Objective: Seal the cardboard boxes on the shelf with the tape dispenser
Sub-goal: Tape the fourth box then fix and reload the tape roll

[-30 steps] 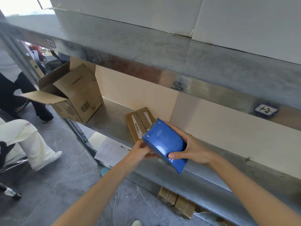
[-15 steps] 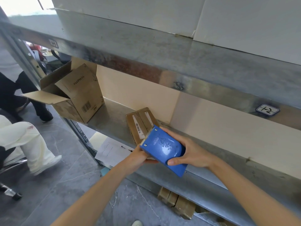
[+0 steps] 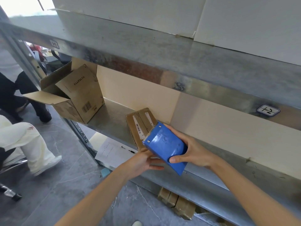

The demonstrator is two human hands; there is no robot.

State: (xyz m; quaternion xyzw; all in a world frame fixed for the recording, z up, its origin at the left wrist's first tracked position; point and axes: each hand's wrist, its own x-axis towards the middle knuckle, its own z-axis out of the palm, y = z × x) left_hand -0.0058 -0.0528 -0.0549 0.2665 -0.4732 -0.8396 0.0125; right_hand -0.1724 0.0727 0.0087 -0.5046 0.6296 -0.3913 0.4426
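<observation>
Probably starting tape on small box (image 3: 138,126): right hand (image 3: 193,150) grips tape dispenser (image 3: 164,147) at box's near end. Left hand (image 3: 141,162) beside it, grip hidden. Next: drag along seam.

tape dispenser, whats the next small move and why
Probably draw the tape dispenser forward along the small box, over its seam: the right hand grips it, toothed edge at the box's near end, and the left hand sits at that end.

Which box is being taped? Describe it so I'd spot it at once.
On the metal shelf, just beyond the blue tape dispenser that the right hand grips, lies a small cardboard box. Unlike the larger box at the shelf's left end, whose flaps stand open, it is closed and carries white barcode labels.
</observation>
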